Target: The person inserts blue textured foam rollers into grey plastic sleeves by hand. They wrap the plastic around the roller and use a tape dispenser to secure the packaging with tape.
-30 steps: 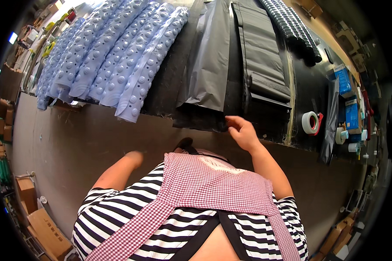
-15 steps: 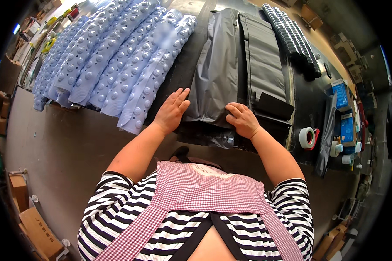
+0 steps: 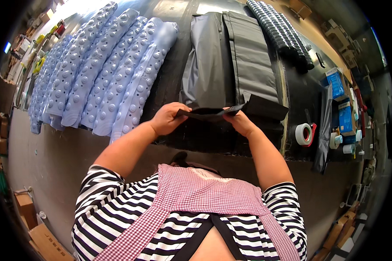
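A long grey plastic mailing bag (image 3: pixel 203 65) lies on the dark table, its near end lifted into a dark flap between my hands. My left hand (image 3: pixel 170 118) is closed on the left corner of that end, thumb and fingers pinching the film. At the other corner, my right hand (image 3: pixel 240 122) pinches the same edge, its fingertips partly hidden by the plastic. What the bag holds, if anything, cannot be seen. Beside it on the right lies a flat stack of similar grey bags (image 3: pixel 253 56), with a dark flap at the near end.
Rolled blue bubble-textured mats (image 3: pixel 113 82) fill the table's left side. Dark studded rolls (image 3: pixel 283 32) lie at the far right. Nearer stand a tape roll with a red dispenser (image 3: pixel 304 134), a grey plastic strip (image 3: pixel 323 130) and blue boxes (image 3: pixel 346 117).
Both hands have gone from resting on the bag with spread fingers to gripping its near end. That end, hanging over the table edge before, is now raised and folded up.
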`<state>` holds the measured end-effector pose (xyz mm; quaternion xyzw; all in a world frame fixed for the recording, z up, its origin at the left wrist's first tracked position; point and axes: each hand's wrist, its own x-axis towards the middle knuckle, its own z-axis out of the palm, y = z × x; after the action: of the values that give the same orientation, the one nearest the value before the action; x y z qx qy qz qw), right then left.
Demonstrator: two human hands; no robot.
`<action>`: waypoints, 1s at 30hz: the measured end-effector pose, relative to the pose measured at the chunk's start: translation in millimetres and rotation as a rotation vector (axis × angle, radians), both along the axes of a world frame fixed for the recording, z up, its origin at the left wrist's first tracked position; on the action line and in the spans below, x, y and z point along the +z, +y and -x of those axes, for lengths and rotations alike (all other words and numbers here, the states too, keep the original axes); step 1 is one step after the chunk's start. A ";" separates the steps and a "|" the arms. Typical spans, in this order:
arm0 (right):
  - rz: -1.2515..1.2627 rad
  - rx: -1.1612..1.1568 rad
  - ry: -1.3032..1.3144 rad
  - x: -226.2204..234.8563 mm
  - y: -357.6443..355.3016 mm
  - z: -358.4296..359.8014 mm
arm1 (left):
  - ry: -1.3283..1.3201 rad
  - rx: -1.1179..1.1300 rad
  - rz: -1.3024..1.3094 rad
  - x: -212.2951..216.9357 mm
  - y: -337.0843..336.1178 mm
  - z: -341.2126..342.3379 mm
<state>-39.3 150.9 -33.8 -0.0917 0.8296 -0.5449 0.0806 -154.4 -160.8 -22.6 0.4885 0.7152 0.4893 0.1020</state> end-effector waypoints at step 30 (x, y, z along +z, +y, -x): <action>-0.080 -0.666 -0.336 43.6 -68.5 71.6 | -0.947 0.338 -0.001 15.7 43.0 -46.1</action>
<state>-110.9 82.4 9.8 0.2772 0.8097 -0.5159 0.0375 -108.4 -117.9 -6.8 0.0900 0.6594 0.6672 0.3344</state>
